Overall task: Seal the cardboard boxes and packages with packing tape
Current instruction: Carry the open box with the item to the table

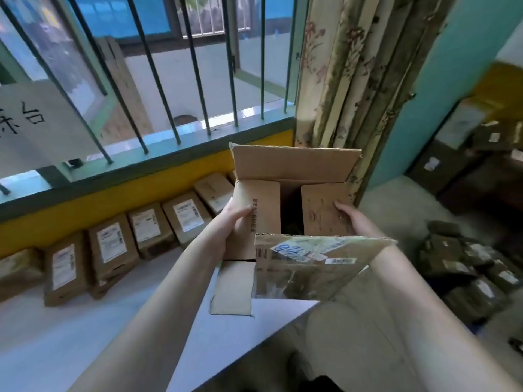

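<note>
Folding in the short flaps of the cardboard box (294, 165), centre frame.
Left hand (232, 230) grips the left flap (264, 205), right hand (349, 219) presses flat on the other; the long flaps (311, 267) should close next.

**Parcel packing / dispatch room**

Row of small labelled packages (110, 244) lined along far edge of white table (85, 335), under barred window (169, 80). Handwritten paper sign (36, 123) against the bars. More labelled parcels (467, 264) heaped on floor at right. Bigger cartons (452, 145) stacked beyond. Flowered curtain (339, 66) beside window.
</note>
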A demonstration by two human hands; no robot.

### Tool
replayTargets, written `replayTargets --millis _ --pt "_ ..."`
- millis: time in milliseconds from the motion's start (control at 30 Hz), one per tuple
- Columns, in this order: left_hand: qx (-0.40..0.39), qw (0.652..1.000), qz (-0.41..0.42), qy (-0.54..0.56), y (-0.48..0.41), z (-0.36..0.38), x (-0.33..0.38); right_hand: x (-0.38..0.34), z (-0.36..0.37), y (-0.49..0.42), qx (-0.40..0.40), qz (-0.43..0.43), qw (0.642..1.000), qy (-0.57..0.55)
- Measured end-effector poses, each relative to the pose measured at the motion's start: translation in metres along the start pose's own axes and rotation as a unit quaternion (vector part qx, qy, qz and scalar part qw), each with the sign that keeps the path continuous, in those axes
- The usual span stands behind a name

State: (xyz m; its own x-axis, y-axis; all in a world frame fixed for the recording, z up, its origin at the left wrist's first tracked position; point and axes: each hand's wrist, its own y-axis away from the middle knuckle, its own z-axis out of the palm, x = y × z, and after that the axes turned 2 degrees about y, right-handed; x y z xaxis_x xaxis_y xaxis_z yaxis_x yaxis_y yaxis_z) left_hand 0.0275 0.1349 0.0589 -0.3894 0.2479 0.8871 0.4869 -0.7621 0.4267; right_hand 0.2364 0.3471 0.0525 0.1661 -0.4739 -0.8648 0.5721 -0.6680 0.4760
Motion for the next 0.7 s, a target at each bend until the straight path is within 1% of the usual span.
replayTargets --millis 200,333,400,533,700 --pt "-0.074 0.997 -0.019 -0.033 -0.027 0.098 0.000 -0.001 -0.099 0.029 0.110 -0.004 0.993 -0.031" --pt "-0.118 0.992 -0.019 -0.045 -0.044 0.171 0.002 -0.012 -0.162 0.049 0.145 -0.015 0.987 -0.070" --pt "-0.140 0.989 -0.032 -0.046 -0.054 0.210 0.002 -0.015 -0.198 0.058 0.160 -0.017 0.983 -0.089" --pt "-0.155 0.984 -0.065 -0.050 -0.073 0.285 0.002 -0.021 -0.268 0.070 0.200 -0.029 0.975 -0.098" --pt "-0.208 0.971 -0.096 -0.069 -0.098 0.366 -0.007 -0.021 -0.336 0.092 0.262 -0.041 0.954 -0.137"
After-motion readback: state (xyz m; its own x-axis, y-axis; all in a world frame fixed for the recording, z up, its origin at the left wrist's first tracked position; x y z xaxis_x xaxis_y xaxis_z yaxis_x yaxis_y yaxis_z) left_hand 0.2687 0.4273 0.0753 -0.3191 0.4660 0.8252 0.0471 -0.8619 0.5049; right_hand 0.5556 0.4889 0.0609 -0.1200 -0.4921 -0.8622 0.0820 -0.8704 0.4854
